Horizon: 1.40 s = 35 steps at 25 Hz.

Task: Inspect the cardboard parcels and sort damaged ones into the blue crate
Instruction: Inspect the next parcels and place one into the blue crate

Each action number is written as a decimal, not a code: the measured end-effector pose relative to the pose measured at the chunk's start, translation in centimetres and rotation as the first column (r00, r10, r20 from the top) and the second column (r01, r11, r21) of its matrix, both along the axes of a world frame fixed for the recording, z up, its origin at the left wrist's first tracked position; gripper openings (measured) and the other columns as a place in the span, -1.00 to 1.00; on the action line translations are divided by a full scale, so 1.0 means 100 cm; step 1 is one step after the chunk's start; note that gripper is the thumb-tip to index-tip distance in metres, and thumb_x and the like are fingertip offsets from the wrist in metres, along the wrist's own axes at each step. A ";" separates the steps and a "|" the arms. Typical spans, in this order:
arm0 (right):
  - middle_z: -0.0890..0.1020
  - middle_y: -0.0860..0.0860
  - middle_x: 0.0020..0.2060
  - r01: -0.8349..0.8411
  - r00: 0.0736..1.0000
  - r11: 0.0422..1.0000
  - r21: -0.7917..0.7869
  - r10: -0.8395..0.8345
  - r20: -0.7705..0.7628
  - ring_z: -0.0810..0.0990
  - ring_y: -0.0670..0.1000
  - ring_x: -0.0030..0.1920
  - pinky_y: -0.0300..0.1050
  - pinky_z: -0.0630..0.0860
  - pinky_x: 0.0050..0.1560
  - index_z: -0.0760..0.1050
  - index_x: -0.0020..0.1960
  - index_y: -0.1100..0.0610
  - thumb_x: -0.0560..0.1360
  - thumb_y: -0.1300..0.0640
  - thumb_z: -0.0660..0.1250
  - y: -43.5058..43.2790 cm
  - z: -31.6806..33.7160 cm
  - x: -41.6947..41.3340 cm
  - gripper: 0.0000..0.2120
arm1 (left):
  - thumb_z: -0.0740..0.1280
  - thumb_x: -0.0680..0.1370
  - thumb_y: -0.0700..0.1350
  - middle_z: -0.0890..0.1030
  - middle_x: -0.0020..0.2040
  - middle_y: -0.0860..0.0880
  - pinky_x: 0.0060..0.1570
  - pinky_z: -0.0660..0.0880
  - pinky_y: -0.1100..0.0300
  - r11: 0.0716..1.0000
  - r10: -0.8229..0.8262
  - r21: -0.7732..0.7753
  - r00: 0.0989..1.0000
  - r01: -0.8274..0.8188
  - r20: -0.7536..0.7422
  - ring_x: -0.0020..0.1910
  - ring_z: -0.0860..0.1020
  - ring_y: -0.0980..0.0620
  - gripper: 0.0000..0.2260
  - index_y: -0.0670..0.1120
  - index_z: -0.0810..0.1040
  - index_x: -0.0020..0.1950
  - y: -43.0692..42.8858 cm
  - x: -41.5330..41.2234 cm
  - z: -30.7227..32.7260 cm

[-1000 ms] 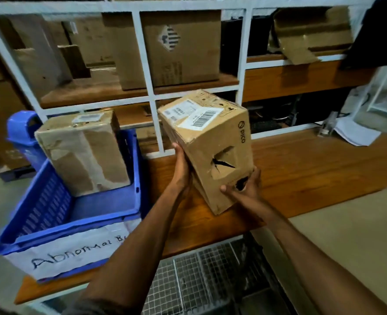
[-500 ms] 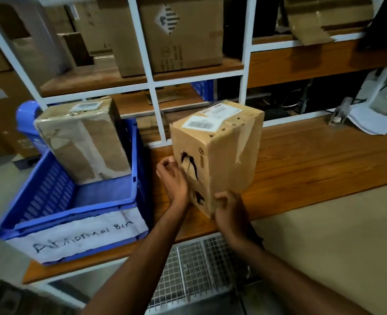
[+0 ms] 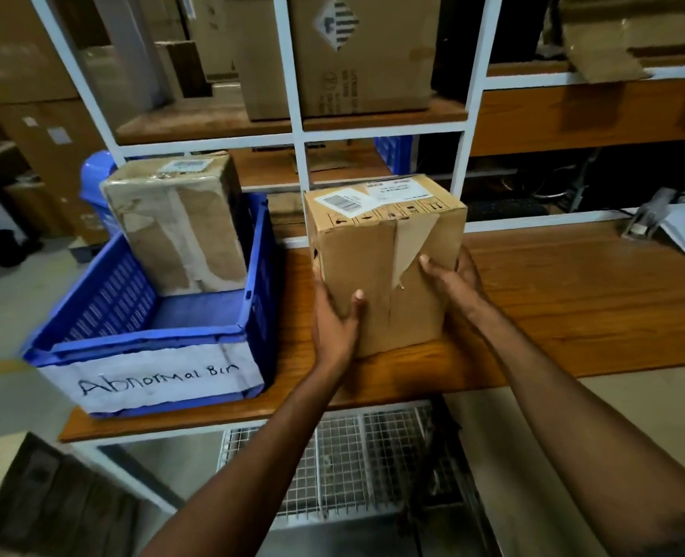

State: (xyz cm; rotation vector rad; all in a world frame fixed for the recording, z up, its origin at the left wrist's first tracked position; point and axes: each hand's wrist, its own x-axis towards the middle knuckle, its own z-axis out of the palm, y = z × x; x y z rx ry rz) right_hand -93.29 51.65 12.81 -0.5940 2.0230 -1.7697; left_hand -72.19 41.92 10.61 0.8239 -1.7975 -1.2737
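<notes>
A wooden bench (image 3: 574, 307) runs under white shelving (image 3: 292, 130) stacked with cartons (image 3: 365, 54). Left of the hands sits the one blue crate (image 3: 260, 275), labelled Abnormal Bin, with one battered parcel (image 3: 180, 231) at its far end. The left hand (image 3: 335, 319) clasps the lower left corner of a second parcel (image 3: 381, 259), thumb across its front. The right hand (image 3: 453, 279) clasps its right side likewise. This parcel stands upright between them, just beside the crate, with its front tape peeled and a small hole on its left edge. By my reading, one parcel is sorted and this one, apparently damaged, is yet to go in.
</notes>
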 end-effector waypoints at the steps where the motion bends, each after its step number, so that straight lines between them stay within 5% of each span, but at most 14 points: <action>1: 0.56 -0.01 0.34 0.023 0.998 1.000 0.000 -0.022 -0.052 0.55 0.07 0.32 0.24 0.51 0.36 0.32 0.51 -0.05 0.29 -0.31 0.59 0.002 0.003 0.005 -0.09 | 0.40 0.61 0.16 0.32 0.60 0.00 0.48 0.39 -0.11 0.998 0.018 -0.055 1.000 -0.018 0.005 0.48 0.35 0.08 -0.18 0.12 -0.03 0.71 -0.005 0.003 0.006; 4: 0.60 0.01 0.28 0.118 0.954 0.992 -0.041 -0.124 -0.271 0.59 0.06 0.25 0.17 0.57 0.27 0.39 0.46 0.01 0.41 -0.17 0.54 0.010 0.034 0.032 -0.29 | 0.41 0.64 0.02 0.46 0.52 -0.02 0.41 0.45 -0.03 0.984 0.081 -0.159 0.996 -0.087 -0.041 0.37 0.44 0.14 -0.29 0.05 0.10 0.70 -0.014 0.023 0.043; 7: 0.58 0.00 0.30 0.108 0.889 0.986 -0.123 -0.152 -0.433 0.58 0.00 0.23 -0.06 0.57 0.13 0.36 0.50 0.04 0.52 -0.11 0.48 0.008 0.090 0.062 -0.37 | 0.41 0.63 0.11 0.49 0.49 -0.01 0.33 0.55 -0.11 0.968 0.063 -0.233 0.990 -0.092 -0.130 0.35 0.51 0.12 -0.30 0.10 0.15 0.68 -0.038 0.047 0.095; 11: 0.53 -0.09 0.33 0.096 0.846 0.949 -0.301 -0.237 -0.477 0.54 -0.16 0.25 -0.17 0.52 0.17 0.28 0.53 0.01 0.50 -0.15 0.48 -0.022 0.154 0.125 -0.30 | 0.42 0.60 0.15 0.57 0.42 0.06 0.25 0.58 0.07 0.906 0.054 -0.396 0.968 -0.151 -0.247 0.27 0.58 0.20 -0.32 0.10 0.23 0.66 -0.085 0.096 0.166; 16: 0.46 -0.11 0.40 -0.011 0.799 0.973 -0.232 -0.131 -0.586 0.48 -0.16 0.37 0.05 0.53 0.35 0.20 0.51 -0.01 0.43 -0.09 0.52 -0.101 0.178 0.217 -0.22 | 0.43 0.58 0.03 0.70 0.22 -0.01 0.13 0.64 0.00 0.839 -0.087 -0.520 0.905 -0.159 -0.417 0.16 0.68 0.12 -0.47 -0.12 0.44 0.51 -0.192 0.187 0.212; 19: 0.45 -0.07 0.43 -0.031 0.787 0.982 -0.185 -0.090 -0.610 0.47 -0.16 0.40 0.04 0.50 0.40 0.15 0.52 0.05 0.44 -0.03 0.55 -0.171 0.168 0.268 -0.18 | 0.44 0.60 -0.07 0.70 0.20 -0.09 0.15 0.63 0.07 0.824 -0.126 -0.543 0.882 -0.162 -0.455 0.18 0.68 0.09 -0.63 -0.21 0.52 0.34 -0.267 0.243 0.210; 23: 0.50 -0.06 0.37 0.052 0.816 0.992 -0.113 -0.108 -0.568 0.52 -0.21 0.33 0.00 0.50 0.40 0.17 0.50 0.16 0.40 0.06 0.60 -0.237 0.135 0.303 -0.15 | 0.39 0.60 -0.08 0.63 0.34 -0.04 0.20 0.61 -0.05 0.848 -0.138 -0.529 0.945 -0.043 -0.297 0.24 0.65 0.01 -0.47 -0.12 0.38 0.55 -0.329 0.282 0.177; 26: 0.56 -0.17 0.23 0.205 0.807 0.979 0.021 -0.157 -0.570 0.62 -0.12 0.19 0.05 0.60 0.25 0.25 0.45 0.13 0.29 -0.06 0.66 -0.259 0.105 0.311 -0.10 | 0.38 0.57 -0.19 0.60 0.39 -0.07 0.21 0.48 0.21 0.840 0.032 -0.532 0.988 -0.109 -0.152 0.14 0.56 0.04 -0.42 -0.03 0.38 0.59 -0.330 0.299 0.142; 29: 0.53 -0.10 0.27 0.297 0.806 0.949 0.106 -0.189 -0.561 0.61 -0.04 0.14 -0.16 0.61 0.11 0.25 0.48 0.17 0.35 0.01 0.66 -0.261 0.086 0.320 -0.12 | 0.39 0.54 -0.32 0.55 0.46 -0.07 0.19 0.51 0.08 0.803 -0.134 -0.596 0.982 0.030 -0.131 0.22 0.56 -0.02 -0.43 -0.08 0.43 0.55 -0.321 0.305 0.125; 32: 0.53 -0.04 0.29 0.361 0.786 0.928 0.090 -0.251 -0.565 0.62 0.03 0.19 0.12 0.61 0.22 0.25 0.44 0.13 0.33 -0.07 0.65 -0.250 0.078 0.324 -0.13 | 0.40 0.57 -0.34 0.46 0.53 -0.09 0.15 0.62 -0.02 0.767 -0.202 -0.639 0.967 0.056 -0.158 0.34 0.59 -0.09 -0.40 -0.04 0.37 0.57 -0.323 0.301 0.118; 35: 0.50 0.02 0.39 0.358 0.779 0.929 0.093 -0.242 -0.579 0.58 0.03 0.28 0.20 0.56 0.29 0.22 0.46 0.01 0.35 -0.09 0.62 -0.236 0.085 0.319 -0.15 | 0.42 0.57 -0.32 0.44 0.55 -0.09 0.04 0.66 -0.01 0.748 -0.229 -0.660 0.959 0.063 -0.167 0.28 0.63 -0.10 -0.38 -0.04 0.34 0.59 -0.323 0.299 0.113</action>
